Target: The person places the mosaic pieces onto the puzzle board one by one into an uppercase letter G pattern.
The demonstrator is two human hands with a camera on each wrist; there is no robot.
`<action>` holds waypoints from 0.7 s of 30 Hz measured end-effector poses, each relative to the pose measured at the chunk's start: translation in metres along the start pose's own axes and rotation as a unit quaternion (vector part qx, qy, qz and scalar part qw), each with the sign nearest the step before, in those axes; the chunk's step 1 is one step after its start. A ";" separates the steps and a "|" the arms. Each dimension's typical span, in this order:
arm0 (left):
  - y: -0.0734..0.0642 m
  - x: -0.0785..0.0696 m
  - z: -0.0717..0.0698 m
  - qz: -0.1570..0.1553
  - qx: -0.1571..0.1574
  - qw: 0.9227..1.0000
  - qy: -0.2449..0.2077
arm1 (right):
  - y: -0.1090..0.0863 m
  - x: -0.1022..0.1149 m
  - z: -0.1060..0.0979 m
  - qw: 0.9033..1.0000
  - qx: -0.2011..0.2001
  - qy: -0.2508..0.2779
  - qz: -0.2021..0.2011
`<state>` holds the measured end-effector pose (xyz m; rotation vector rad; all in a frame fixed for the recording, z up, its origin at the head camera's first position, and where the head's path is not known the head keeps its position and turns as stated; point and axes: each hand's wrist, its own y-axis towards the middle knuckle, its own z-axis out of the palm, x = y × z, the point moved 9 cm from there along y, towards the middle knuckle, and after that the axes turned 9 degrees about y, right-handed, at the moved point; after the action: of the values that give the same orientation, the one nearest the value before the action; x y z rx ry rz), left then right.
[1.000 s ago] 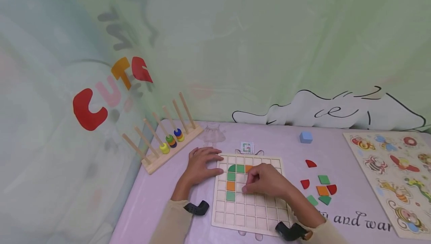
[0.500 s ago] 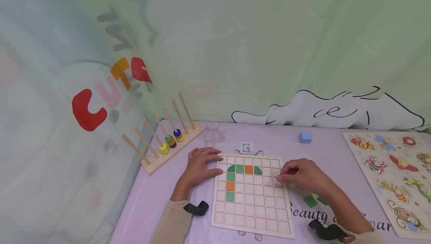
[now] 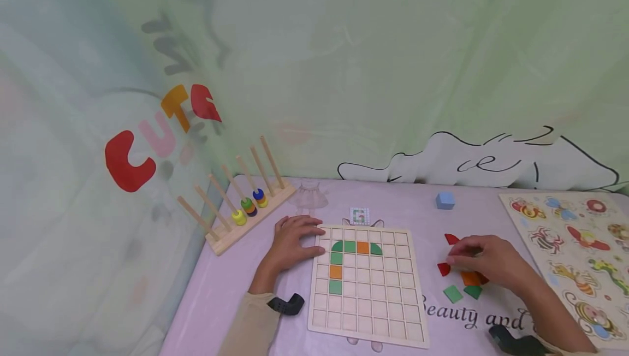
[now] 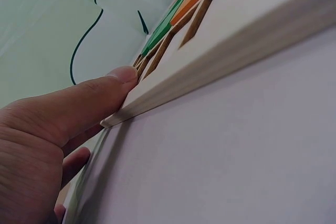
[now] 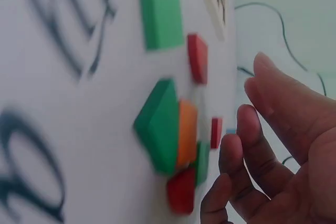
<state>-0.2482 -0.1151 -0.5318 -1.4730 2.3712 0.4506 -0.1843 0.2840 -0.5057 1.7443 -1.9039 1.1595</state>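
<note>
A wooden grid board (image 3: 371, 312) lies flat on the table, bearing several green and orange tiles in a bent row near its upper left. My left hand (image 3: 293, 242) rests at the board's left edge, fingers spread; in the left wrist view its thumb (image 4: 123, 75) touches the rim. To the right of the board, my right hand (image 3: 488, 260) hovers over loose tiles, with nothing visible between its loosely bent fingers. Below it are a light green square tile (image 3: 452, 294), a dark green tile (image 3: 473, 292), a red tile (image 3: 444, 270) and an orange tile (image 3: 470, 278), partly hidden by the hand.
A small pattern card (image 3: 360, 215) lies behind the board. At the left stands a wooden peg rack (image 3: 255, 217) with coloured rings. A blue block (image 3: 445, 201) sits farther back, and a picture puzzle board (image 3: 565, 247) with insects lies at the right.
My right hand has moved right, off the board to above the loose tiles. A green rounded tile now shows beside the orange one in the top row. My left hand has stayed put.
</note>
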 end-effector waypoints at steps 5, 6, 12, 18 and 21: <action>0.000 0.001 0.000 0.001 0.000 1.000 0.001 | -0.001 -0.016 -0.007 1.000 -0.001 -0.021 0.005; 0.000 0.001 0.001 0.001 0.001 1.000 0.002 | -0.001 -0.018 -0.008 1.000 -0.001 -0.023 0.006; 0.000 0.002 0.002 0.001 0.002 1.000 0.007 | -0.004 -0.028 -0.015 1.000 0.002 -0.024 0.011; 0.000 0.001 0.001 0.005 -0.001 1.000 0.004 | -0.006 -0.038 -0.020 0.999 0.011 -0.028 0.021; -0.001 0.001 0.001 0.006 -0.001 1.000 0.007 | -0.006 -0.042 -0.021 0.999 0.018 -0.028 0.028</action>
<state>-0.2478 -0.1154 -0.5331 -1.4677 2.3925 0.4461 -0.1756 0.3285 -0.5200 1.7699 -1.9876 1.1837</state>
